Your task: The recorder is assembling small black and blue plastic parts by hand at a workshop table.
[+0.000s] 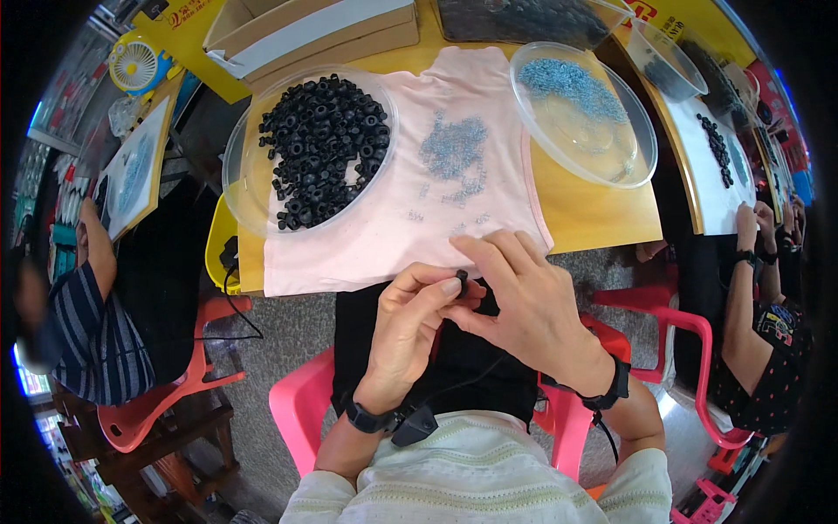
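Just past the white shirt [471, 476] up close, pinching a small black piece [462, 278] with fingers of the left hand [406, 319], maybe to keep it still. Curling spread fingers of the right hand [532, 306] near it; cannot tell if touching. Keeping more black bits [332, 122] in a tub [249, 190], likely against rolling away.

Small-parts hand workshop
Clear tubs [251, 199] of black parts [327, 144] and blue pieces [567, 80] line the bench [602, 218]; people [100, 336] sit at side benches [161, 157], left and right.
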